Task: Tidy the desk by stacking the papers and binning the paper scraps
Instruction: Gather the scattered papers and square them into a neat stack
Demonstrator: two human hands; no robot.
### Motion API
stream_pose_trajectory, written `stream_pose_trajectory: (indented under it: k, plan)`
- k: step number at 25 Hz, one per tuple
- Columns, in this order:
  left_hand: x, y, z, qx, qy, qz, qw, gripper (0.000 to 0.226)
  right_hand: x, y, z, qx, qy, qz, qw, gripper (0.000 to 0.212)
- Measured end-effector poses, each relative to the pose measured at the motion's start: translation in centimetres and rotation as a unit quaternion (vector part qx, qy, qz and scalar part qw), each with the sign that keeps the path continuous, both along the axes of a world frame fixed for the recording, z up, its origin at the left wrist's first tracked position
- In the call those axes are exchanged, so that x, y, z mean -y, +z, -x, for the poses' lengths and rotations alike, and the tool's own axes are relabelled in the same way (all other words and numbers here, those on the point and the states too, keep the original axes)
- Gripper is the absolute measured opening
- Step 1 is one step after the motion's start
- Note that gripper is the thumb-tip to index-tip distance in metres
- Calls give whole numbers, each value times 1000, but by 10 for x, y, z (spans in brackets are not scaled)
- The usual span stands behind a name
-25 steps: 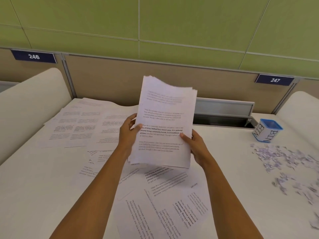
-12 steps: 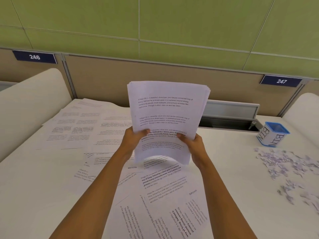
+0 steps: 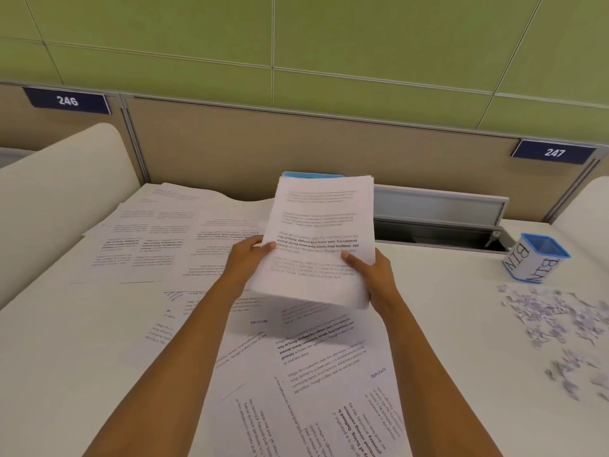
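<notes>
Pinching stack (image 3: 319,239) by its sides in left hand (image 3: 245,258) and right hand (image 3: 375,275), thumbs in front, tilted above desk (image 3: 445,324), likely to square edges, with loose sheets (image 3: 148,245) beneath and scraps (image 3: 553,318) beside bin (image 3: 535,257).

Green wall panels (image 3: 362,37) rise above a beige partition (image 3: 296,143) carrying two navy number plates (image 3: 67,100).

The stack of papers (image 3: 321,239) is thin white printed paper, matt, with a blue sheet (image 3: 313,175) showing behind its top. The loose sheets (image 3: 316,374) are paper of that kind, lying on a smooth, matt off-white desk (image 3: 66,357). Paper scraps (image 3: 553,321) near the desk's right edge are ragged-torn. The bin (image 3: 535,257) has a blue plastic-looking rim. The cable flap (image 3: 438,204) at the desk's rear edge looks like satin grey metal.
</notes>
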State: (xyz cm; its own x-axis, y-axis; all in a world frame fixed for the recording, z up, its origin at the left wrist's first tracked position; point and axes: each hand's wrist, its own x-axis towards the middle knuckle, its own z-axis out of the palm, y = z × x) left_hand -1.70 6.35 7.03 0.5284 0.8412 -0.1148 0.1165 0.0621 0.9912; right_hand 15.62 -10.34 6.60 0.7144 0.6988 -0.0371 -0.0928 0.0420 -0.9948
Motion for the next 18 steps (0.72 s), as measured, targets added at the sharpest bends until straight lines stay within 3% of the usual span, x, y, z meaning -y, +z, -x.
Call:
stream_pose_trajectory:
  k: [3, 6, 8, 10, 13, 18]
  plan:
    - [-28, -16, 6, -49, 111, -44, 992, 24, -14, 4, -11, -7, -35, -17, 999, 31]
    - [-52, -44, 27, -230, 222, -125, 939, 31, -25, 10, -23, -5, -63, -34, 997, 35]
    - [-61, -61, 40, -402, 245, -110, 875, 59, -33, 13, -30, -8, -77, -42, 996, 36]
    - [-64, -71, 46, -489, 235, -65, 838, 92, -40, 15, -36, -14, -90, -51, 995, 37]
    - [-64, -89, 48, -481, 233, -70, 842, 105, -47, 11, -42, -17, -96, -60, 993, 35]
    - [-52, -98, 48, -388, 267, -168, 866, 83, -49, 3, -41, -31, -100, -59, 993, 34]
